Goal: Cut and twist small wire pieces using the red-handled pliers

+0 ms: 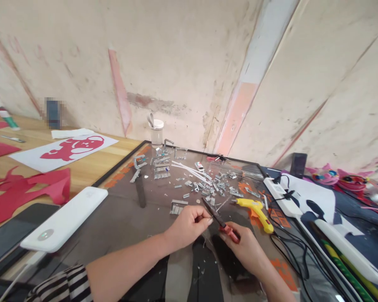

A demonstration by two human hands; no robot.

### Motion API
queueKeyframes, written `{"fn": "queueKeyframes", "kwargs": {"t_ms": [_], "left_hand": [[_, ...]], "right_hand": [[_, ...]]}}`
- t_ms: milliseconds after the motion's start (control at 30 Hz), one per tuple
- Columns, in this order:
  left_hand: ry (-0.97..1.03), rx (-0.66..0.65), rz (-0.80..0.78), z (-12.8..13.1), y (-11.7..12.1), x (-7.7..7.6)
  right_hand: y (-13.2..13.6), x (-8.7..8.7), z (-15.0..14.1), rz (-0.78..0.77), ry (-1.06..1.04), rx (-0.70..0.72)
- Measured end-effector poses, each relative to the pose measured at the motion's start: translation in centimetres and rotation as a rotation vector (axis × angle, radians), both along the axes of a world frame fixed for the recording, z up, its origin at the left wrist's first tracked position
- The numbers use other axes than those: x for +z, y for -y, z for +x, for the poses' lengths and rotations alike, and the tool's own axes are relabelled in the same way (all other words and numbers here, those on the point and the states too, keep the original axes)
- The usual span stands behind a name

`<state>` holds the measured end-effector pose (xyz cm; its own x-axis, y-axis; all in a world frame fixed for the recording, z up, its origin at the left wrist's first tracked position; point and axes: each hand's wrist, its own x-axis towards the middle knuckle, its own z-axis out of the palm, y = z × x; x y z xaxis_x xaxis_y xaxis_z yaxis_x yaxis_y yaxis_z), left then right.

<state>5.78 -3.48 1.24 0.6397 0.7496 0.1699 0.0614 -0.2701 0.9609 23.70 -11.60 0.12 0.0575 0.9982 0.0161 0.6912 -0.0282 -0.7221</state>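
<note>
Sleeve (pixel 63 286) foremost, my left hand (pixel 188 225) pinched tight, contents unclear; my right hand (pixel 245 248) gripped a tool (pixel 221 223), likely for control.

Papercut (pixel 61 154) and glue gun (pixel 258 211) suggest a workshop

The tabletop (pixel 122 209) is dark, glossy and reflective; the left table (pixel 122 149) is smooth, wood-grained. The tool (pixel 221 222) looks part dark metal, part red plastic. The glue gun (pixel 253 205) is smooth plastic, the far wall (pixel 182 54) rough.
</note>
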Motion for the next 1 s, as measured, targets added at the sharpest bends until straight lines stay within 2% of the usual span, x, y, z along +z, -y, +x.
{"fn": "queueKeyframes", "kwargs": {"t_ms": [233,367,500,1000], "left_hand": [[-0.142,0.157,0.514,-0.2,0.0,0.0],[-0.26,0.161,0.698,-0.5,0.2,0.6],[-0.351,0.155,0.768,-0.5,0.4,0.9],[-0.441,0.154,0.828,-0.5,0.3,1.1]], "right_hand": [[0.3,0.7,-0.7,-0.082,-0.131,0.044],[0.5,1.0,-0.9,-0.069,-0.117,0.075],[0.6,1.2,-0.9,-0.055,-0.056,0.061],[0.5,0.6,-1.0,-0.019,-0.015,0.046]]}}
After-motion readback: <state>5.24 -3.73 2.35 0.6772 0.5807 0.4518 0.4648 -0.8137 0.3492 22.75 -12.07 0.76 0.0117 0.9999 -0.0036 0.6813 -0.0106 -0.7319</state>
